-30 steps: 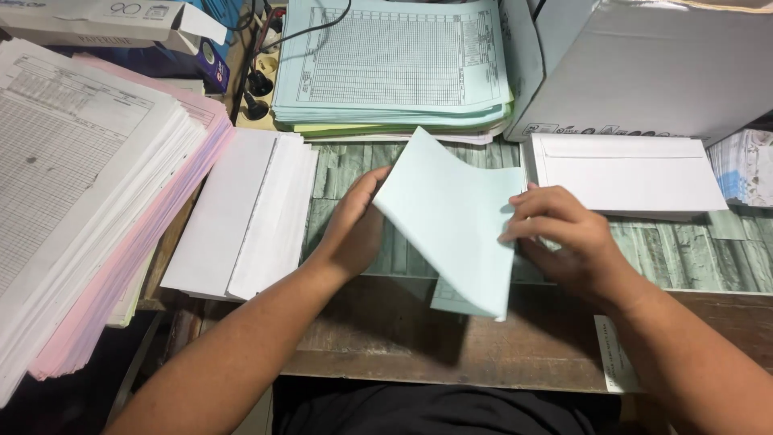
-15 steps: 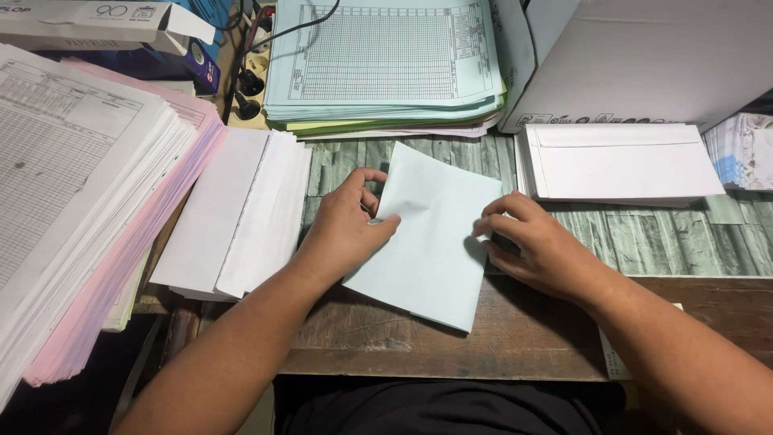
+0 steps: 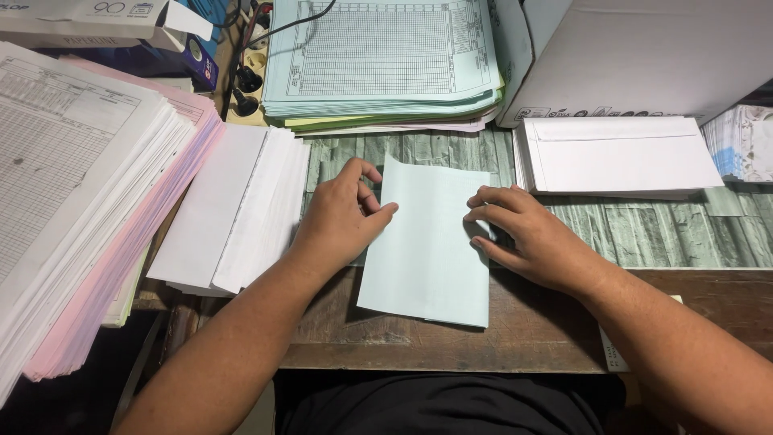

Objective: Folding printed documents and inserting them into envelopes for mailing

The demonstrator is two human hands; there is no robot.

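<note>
Both grips spread flat, left hand [image 3: 342,217] and right hand [image 3: 523,234] on smooth folded pale-blue sheet [image 3: 427,250].

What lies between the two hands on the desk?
In the head view, the folded pale blue sheet lies flat between the left hand and right hand; both touch its edges.

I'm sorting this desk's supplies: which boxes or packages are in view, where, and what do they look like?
Large white cardboard box: top right, behind the white envelopes.
Flat white carton: top left corner, long, flap open.
Dark blue box: under that carton, partly hidden.
</note>
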